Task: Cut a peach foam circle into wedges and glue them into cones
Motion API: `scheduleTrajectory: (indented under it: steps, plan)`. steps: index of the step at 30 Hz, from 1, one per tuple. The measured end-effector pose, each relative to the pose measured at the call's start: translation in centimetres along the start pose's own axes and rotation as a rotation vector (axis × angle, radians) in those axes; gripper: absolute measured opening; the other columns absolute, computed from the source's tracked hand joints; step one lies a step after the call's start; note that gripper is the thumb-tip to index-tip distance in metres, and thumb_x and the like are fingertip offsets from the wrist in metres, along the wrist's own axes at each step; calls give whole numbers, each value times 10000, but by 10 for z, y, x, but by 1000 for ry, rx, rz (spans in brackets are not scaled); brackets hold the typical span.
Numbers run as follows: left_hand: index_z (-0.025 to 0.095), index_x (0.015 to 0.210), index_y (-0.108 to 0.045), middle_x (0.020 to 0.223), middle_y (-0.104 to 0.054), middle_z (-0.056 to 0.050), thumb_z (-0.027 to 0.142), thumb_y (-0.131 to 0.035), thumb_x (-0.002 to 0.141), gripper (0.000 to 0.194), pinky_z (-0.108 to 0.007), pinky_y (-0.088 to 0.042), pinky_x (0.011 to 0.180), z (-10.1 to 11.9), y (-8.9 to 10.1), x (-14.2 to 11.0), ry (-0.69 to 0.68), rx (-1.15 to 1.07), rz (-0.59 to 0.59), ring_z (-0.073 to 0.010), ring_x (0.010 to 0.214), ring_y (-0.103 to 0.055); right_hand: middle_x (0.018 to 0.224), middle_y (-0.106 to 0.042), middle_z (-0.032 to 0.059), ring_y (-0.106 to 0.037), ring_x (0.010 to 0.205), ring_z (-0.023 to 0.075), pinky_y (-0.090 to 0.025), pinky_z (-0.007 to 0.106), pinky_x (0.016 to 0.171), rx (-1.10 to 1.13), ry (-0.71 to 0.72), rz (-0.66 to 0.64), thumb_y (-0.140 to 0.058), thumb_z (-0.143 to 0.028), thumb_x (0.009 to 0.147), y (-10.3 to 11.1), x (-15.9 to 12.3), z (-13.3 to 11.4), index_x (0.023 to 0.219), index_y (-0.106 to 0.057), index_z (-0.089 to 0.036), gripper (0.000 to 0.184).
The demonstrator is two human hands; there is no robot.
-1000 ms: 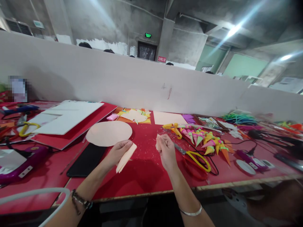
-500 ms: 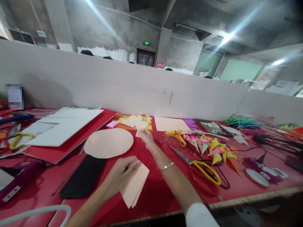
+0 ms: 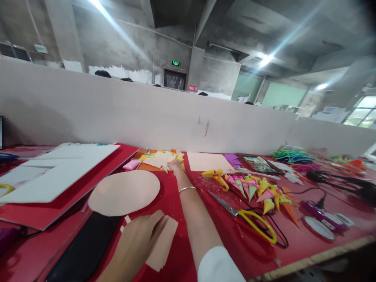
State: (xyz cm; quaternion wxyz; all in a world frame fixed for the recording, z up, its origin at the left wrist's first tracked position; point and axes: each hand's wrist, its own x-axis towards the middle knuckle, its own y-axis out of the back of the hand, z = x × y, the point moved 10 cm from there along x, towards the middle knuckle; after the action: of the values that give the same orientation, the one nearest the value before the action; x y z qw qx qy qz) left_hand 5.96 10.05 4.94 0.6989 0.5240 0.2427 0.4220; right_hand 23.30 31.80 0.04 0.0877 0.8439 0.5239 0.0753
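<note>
My left hand (image 3: 138, 243) is closed around a folded stack of peach paper (image 3: 164, 244), which hangs over the red table toward the front edge. My right hand (image 3: 175, 167) is stretched far forward to a pile of paper scraps (image 3: 157, 159). Its fingers are bent together among the scraps, and what lies between them is hidden. A large peach paper oval (image 3: 125, 192) lies left of both hands, partly over a black phone-like slab (image 3: 85, 246). Small pale strips (image 3: 126, 220) show between the oval and my left hand.
To the right lie yellow-handled scissors (image 3: 252, 221), a yellow glue gun (image 3: 216, 177) and several colourful cone shapes (image 3: 264, 192). White boards (image 3: 70, 164) rest on a red board at left. A peach sheet (image 3: 205, 161) lies by the white partition (image 3: 147, 121).
My right hand, which pinched a small peach piece, has moved forward and slightly left to the scrap pile. My left hand keeps the folded paper, now lower. The view has shifted right.
</note>
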Motion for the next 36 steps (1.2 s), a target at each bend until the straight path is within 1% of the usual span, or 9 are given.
scheduleTrajectory:
  steps: [7,12,14,16,20,25,28,32,36]
  plan:
    - [193,672,-467,591,-576,-21,318,-268,869,306,-239,-199,489,-11,11,6,38,-41,98,-149,542,-520,931,-583,58,-574,736,115,-468,271,673,38,-18,-232,-438,-224,853,5,-64,-32,1071,-501,-136,243]
    - [185,632,-395,530,-452,28,383,-295,856,315,-216,-245,504,-14,19,6,-17,-335,226,-115,518,-429,737,-611,19,-550,590,87,-428,218,606,69,84,-618,-474,-318,818,17,-170,-66,848,-611,-162,210]
    - [180,615,-375,521,-396,42,388,-316,846,316,-206,-247,493,-10,18,5,-56,-463,248,-102,511,-384,813,-599,16,-540,685,96,-408,211,632,1,281,-797,-512,-323,791,24,-222,-84,894,-596,-178,197]
    - [177,600,-362,524,-352,49,385,-330,838,318,-199,-244,483,-3,17,4,-88,-557,257,-93,511,-345,768,-571,-10,-509,668,96,-378,198,582,-82,348,-734,-564,-284,749,42,-249,-88,988,-549,-199,254]
    - [174,581,-357,521,-293,56,410,-332,833,346,-200,-218,457,12,12,0,-107,-638,204,-87,498,-303,620,-484,-31,-436,578,82,-319,196,524,-209,401,-522,-479,-238,785,66,-269,-87,727,-542,-161,115]
    - [157,777,-499,548,-302,64,454,-418,788,308,-205,-207,471,19,15,-5,-134,-586,102,-91,510,-287,610,-475,-36,-470,544,90,-350,206,521,-72,273,-420,-454,-234,783,78,-271,-71,739,-509,-174,93]
    - [159,640,-436,551,-213,70,455,-497,738,318,-207,-176,472,16,15,-5,-161,-572,9,-81,516,-223,601,-469,-38,-475,529,93,-370,215,528,21,195,-351,-469,-245,769,88,-269,-59,715,-484,-178,88]
    - [177,550,-298,557,-166,66,439,-487,744,377,-207,-158,462,10,11,-7,-155,-644,-97,-76,511,-193,621,-457,-34,-457,546,93,-368,213,530,83,149,-484,-480,-272,765,78,-274,-50,719,-456,-181,104]
    - [178,563,-324,543,-212,65,415,-505,728,340,-205,-145,445,16,-2,-15,-135,-744,-286,-72,495,-219,621,-394,-46,-377,562,80,-290,193,505,-83,279,-572,-484,-256,765,68,-284,-58,697,-444,-179,111]
